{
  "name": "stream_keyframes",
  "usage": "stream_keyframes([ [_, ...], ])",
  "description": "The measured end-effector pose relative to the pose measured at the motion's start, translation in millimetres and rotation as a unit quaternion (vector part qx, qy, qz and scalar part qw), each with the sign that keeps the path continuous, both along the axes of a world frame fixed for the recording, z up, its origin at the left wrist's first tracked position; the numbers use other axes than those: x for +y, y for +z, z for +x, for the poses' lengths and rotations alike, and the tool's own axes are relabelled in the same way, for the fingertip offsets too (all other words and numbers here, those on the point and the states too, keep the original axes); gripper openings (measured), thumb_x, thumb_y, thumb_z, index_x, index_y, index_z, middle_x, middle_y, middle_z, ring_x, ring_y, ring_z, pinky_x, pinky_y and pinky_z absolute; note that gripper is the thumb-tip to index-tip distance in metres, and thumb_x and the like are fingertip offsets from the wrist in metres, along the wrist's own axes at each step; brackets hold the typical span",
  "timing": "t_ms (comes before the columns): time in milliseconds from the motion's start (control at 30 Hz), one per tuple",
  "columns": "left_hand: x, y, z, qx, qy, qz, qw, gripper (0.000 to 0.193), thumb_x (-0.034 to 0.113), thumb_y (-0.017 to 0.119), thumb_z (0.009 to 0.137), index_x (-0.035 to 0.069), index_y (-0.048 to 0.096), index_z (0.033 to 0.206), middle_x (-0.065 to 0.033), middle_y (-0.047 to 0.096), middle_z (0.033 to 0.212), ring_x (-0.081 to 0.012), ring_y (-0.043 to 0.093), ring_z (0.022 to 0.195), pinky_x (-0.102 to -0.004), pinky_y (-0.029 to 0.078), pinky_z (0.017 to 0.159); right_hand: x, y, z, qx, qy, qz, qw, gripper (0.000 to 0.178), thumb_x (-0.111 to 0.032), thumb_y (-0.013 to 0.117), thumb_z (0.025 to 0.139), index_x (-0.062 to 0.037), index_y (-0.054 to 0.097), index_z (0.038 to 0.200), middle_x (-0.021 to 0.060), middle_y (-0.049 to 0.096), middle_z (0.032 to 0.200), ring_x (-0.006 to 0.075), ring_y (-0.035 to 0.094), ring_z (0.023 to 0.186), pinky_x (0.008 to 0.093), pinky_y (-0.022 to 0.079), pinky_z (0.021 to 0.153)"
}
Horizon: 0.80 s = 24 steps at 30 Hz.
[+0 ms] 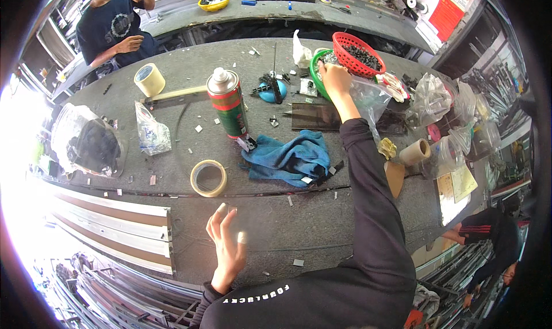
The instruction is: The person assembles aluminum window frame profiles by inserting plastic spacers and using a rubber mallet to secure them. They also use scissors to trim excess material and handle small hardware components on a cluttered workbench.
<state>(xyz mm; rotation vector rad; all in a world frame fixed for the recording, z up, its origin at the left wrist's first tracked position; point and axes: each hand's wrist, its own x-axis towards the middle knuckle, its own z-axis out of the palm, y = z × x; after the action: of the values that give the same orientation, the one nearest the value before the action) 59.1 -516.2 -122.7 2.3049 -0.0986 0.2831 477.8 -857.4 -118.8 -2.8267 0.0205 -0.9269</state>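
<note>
Two hands, one at the green basket (313, 71)

Right hand (337, 80): pick softly, don't tip basket; with fingertips hidden, can't tell grip. Left hand (229, 245): half open, seemingly empty.

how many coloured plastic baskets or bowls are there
3: a red basket on the near bench, a green basket beside it at the right hand, and a yellow bowl on the far bench. Others may be hidden.
</note>
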Motion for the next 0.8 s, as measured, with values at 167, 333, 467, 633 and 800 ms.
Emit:
stream_keyframes([
  [167,-1,-2,3,0.049,-0.043,-0.112,0.992,0.050,0.031,0.048,0.099,0.003,0.049,0.140,-0.0195,0.044,0.148,-0.0359,0.041,0.133,-0.0484,0.027,0.115,19,48,-28,-0.204,0.090,0.268,0.937,0.053,-0.037,0.059,0.102,-0.0019,0.055,0.063,0.0150,0.056,0.052,0.0246,0.055,0.047,0.0417,0.044,0.049],
  [333,-24,-5,54,0.343,-0.132,-0.717,0.592,0.061,0.044,0.035,0.107,0.001,0.039,0.150,-0.0209,0.041,0.154,-0.0338,0.043,0.138,-0.0445,0.031,0.118,75,97,-137,0.085,0.362,0.760,0.533,0.053,-0.038,0.064,0.100,-0.0176,0.036,0.060,-0.0068,0.034,0.056,0.0066,0.038,0.046,0.0244,0.025,0.041],
  [467,-57,0,110,0.368,-0.192,-0.875,0.250,0.062,0.043,0.039,0.105,0.001,0.040,0.149,-0.0228,0.036,0.155,-0.0375,0.038,0.142,-0.0484,0.025,0.124,129,109,-220,0.170,0.409,0.596,0.670,0.050,-0.039,0.059,0.103,-0.0100,0.049,0.063,-0.0016,0.049,0.060,0.0072,0.042,0.051,0.0259,0.031,0.048],
  [633,-67,-4,145,0.296,-0.252,-0.881,0.271,0.049,0.038,0.035,0.106,0.013,0.048,0.146,-0.0092,0.054,0.145,-0.0280,0.054,0.130,-0.0508,0.040,0.112,143,106,-265,0.215,0.509,0.147,0.820,0.043,-0.037,0.063,0.099,0.0012,0.065,0.080,0.0081,0.067,0.083,0.0184,0.063,0.081,0.0377,0.049,0.072],
  [800,-58,-4,140,0.339,-0.165,-0.914,0.151,0.053,0.041,0.031,0.106,0.014,0.046,0.149,-0.0124,0.040,0.158,-0.0305,0.039,0.145,-0.0533,0.029,0.120,107,116,-243,0.242,0.441,0.353,0.789,0.044,-0.041,0.059,0.101,0.0011,0.068,0.089,0.0125,0.071,0.102,0.0191,0.066,0.091,0.0331,0.051,0.085],
])
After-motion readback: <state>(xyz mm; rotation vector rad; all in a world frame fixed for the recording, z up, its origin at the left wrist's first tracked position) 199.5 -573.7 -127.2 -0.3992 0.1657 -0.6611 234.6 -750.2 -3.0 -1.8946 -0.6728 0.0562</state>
